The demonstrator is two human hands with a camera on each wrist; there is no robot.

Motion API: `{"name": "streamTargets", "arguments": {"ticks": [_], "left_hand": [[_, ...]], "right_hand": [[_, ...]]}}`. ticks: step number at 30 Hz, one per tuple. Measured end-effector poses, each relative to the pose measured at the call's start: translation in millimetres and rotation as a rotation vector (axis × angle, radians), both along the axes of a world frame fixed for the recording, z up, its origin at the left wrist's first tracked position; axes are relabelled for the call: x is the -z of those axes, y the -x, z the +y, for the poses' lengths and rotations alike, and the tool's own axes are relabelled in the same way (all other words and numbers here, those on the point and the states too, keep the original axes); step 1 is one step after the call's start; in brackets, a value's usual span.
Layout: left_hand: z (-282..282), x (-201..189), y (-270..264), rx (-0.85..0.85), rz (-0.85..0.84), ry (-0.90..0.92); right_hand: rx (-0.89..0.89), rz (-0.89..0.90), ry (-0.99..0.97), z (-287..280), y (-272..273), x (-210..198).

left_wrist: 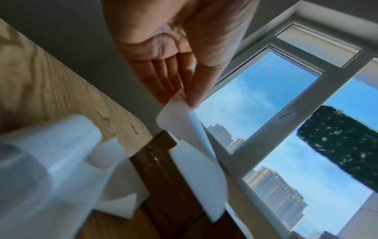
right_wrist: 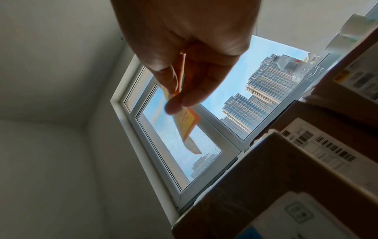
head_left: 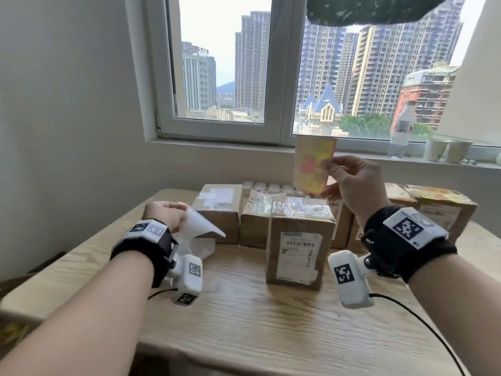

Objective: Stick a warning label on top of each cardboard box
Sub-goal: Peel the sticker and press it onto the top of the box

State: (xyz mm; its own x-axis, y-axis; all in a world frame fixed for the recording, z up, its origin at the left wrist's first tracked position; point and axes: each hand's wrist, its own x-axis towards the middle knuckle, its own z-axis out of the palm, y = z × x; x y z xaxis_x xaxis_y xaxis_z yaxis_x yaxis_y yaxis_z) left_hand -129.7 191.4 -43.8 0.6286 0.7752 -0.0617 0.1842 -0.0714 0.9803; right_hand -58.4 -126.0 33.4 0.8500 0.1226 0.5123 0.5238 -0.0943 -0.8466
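My right hand (head_left: 349, 183) pinches a yellow and orange warning label (head_left: 313, 165) by its right edge and holds it upright in the air above the boxes; the same label (right_wrist: 187, 124) hangs from thumb and fingers in the right wrist view. My left hand (head_left: 168, 214) pinches a white backing sheet (head_left: 202, 222) low over the table's left side, and its corner (left_wrist: 180, 119) sits between thumb and fingers. Several cardboard boxes stand in a row at the back, and one taped box (head_left: 298, 240) with a shipping label stands nearest, between my hands.
More white backing sheets (head_left: 200, 249) lie on the wooden table (head_left: 244, 321) under my left hand. Two boxes at the far right (head_left: 444, 210) carry yellow labels on top. A plastic bottle (head_left: 401, 131) and paper cups (head_left: 447, 150) stand on the windowsill.
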Motion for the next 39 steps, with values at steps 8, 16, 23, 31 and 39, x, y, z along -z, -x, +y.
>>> {"name": "streamTargets", "arguments": {"ticks": [8,16,23,31,39], "left_hand": [[2,24,3,0.123,0.058,-0.011],[-34,-9,-16,0.115,-0.034,-0.198],[-111,-83,-28,0.433,-0.188,0.009],[-119,-90,-30,0.458,-0.161,0.066],[-118,-90,-34,0.443,-0.242,0.084]], "right_hand": [[-0.011,0.012,0.04,19,-2,8],[0.077,-0.087,0.089,15,-3,5],[0.254,-0.508,0.42,16,5,-2],[0.218,-0.651,0.516,7,15,1],[0.08,-0.518,0.489,-6,19,6]]}}
